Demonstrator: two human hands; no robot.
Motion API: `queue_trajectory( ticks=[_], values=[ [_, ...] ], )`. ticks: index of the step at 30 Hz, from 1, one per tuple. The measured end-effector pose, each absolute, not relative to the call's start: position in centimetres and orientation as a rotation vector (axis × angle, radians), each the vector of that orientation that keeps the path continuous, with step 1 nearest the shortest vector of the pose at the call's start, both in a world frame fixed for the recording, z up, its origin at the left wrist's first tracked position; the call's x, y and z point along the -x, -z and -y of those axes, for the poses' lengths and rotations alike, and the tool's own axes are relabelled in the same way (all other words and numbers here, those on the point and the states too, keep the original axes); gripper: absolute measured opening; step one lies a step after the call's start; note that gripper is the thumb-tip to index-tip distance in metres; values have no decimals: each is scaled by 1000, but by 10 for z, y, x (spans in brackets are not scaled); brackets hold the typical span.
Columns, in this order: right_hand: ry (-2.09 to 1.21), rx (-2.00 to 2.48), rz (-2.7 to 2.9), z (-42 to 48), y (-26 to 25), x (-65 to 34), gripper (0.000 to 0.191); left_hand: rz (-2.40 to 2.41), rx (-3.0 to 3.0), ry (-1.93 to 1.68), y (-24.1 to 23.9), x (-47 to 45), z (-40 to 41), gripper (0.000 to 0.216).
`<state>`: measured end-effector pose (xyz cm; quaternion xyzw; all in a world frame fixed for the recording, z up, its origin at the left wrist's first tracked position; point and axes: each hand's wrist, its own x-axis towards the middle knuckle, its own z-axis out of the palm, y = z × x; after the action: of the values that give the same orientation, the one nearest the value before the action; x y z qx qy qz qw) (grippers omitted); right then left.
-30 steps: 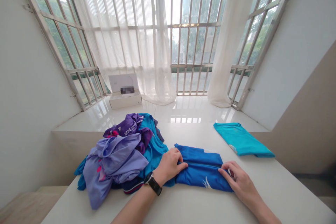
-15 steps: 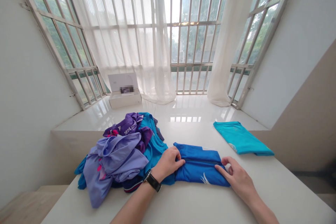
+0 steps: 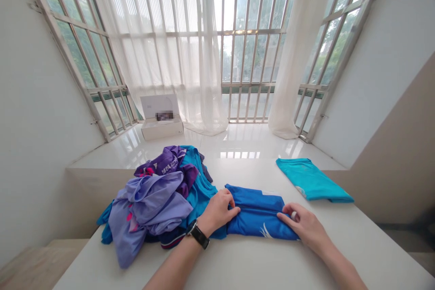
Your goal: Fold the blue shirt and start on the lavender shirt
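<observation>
A folded royal-blue shirt (image 3: pixel 256 215) lies on the white table (image 3: pixel 258 267) in front of me. My left hand (image 3: pixel 217 212), with a black watch on the wrist, pinches the shirt's left end. At the right end, my right hand (image 3: pixel 301 225) grips the fold with its fingers closed on the cloth. Just left of the blue shirt sits a heap of unfolded purple, lilac and teal clothes (image 3: pixel 158 199), touching my left hand.
A folded turquoise shirt (image 3: pixel 311 180) lies at the table's far right. Beyond the table a glossy white window ledge (image 3: pixel 238 142) carries an open white box (image 3: pixel 160 118). Sheer curtains (image 3: pixel 190 54) hang before barred windows. A beige wall rises at right.
The blue shirt's right end has been drawn in slightly, making the bundle a bit shorter. My right hand slid a little left with it. The left hand has barely moved.
</observation>
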<state>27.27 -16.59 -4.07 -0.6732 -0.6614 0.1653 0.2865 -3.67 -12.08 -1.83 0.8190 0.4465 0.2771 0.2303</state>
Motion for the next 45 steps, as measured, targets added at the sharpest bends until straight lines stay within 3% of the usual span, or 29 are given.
queue_trajectory(
  ticks=[9,16,24,45],
  values=[
    [-395,1757,1819,173,39,-273,43,-1377,-2512,-618,5,36,129,31],
    [-421,1707,1821,178,44,-271,37,-1278,-2582,-640,8,34,131,24],
    [-557,1771,1746,174,54,-276,45,-1263,-2485,-635,9,32,130,14],
    [-452,1943,1653,173,42,-261,45,-1487,-2394,-490,9,29,130,18]
  ],
)
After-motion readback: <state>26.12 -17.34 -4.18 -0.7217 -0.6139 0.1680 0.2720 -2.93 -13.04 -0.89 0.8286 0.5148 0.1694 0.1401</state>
